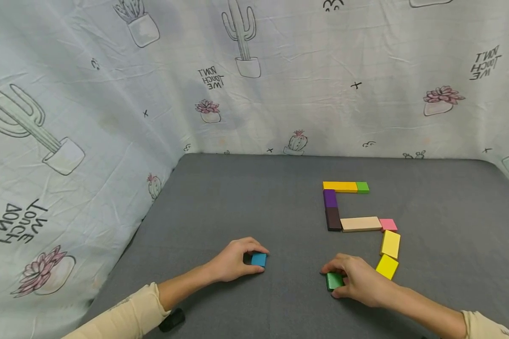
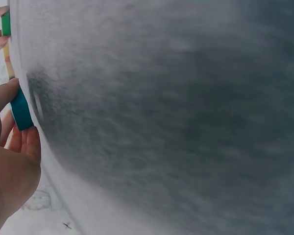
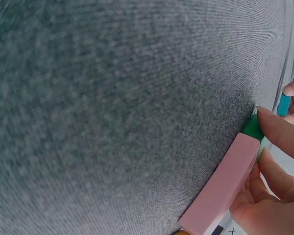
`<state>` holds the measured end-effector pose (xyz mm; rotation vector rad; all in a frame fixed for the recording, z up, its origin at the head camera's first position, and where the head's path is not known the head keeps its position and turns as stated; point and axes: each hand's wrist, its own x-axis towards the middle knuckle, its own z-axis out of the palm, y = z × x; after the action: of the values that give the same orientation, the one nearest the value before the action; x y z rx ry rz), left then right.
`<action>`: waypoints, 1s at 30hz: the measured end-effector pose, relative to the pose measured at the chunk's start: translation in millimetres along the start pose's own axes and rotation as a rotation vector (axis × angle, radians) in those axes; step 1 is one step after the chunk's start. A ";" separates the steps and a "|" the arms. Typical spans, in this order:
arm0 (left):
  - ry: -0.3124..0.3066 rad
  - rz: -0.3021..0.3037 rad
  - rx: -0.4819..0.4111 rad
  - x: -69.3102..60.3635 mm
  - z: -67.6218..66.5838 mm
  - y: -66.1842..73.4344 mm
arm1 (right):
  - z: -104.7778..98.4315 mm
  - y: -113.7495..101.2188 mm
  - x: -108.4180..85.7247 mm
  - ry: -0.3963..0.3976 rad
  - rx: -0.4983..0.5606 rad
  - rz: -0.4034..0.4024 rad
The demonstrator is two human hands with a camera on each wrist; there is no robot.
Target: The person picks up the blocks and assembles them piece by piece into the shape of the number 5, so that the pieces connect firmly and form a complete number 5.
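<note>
My left hand (image 1: 234,262) pinches a blue block (image 1: 259,260) between thumb and fingers, low over the grey table (image 1: 237,197). To its right, my right hand (image 1: 362,281) grips a green block (image 1: 334,281) at the table surface. In the right wrist view, a long pink block (image 3: 223,186) lies end-on against that green block (image 3: 253,128); the hand hides it in the head view. Beyond the right hand runs a bent line of blocks: yellow-orange (image 1: 340,187), light green (image 1: 362,188), purple (image 1: 330,198), dark brown (image 1: 332,219), beige (image 1: 360,224), small pink (image 1: 388,224), and two yellow blocks (image 1: 390,244).
Close to the left forearm, a black object (image 1: 172,320) lies at the near side of the table. A white cloth (image 1: 297,103) with cactus drawings hangs behind the table's far edge and along its left side.
</note>
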<state>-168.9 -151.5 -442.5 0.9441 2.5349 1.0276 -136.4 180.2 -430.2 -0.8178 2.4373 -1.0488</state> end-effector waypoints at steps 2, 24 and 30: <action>-0.006 0.015 -0.003 4.0 1.5 3.3 | -0.1 0.4 0.2 -0.001 0.004 0.002; -0.178 0.160 0.045 58.9 43.7 43.8 | -18.7 7.8 -20.5 0.487 -0.428 -0.060; -0.205 0.207 0.098 73.9 54.6 51.8 | -32.0 19.2 -26.6 0.547 -0.475 0.034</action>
<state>-176.2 -46.3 -445.0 1.2908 2.3738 0.8164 -140.0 224.9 -420.8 -0.6795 3.2312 -0.7555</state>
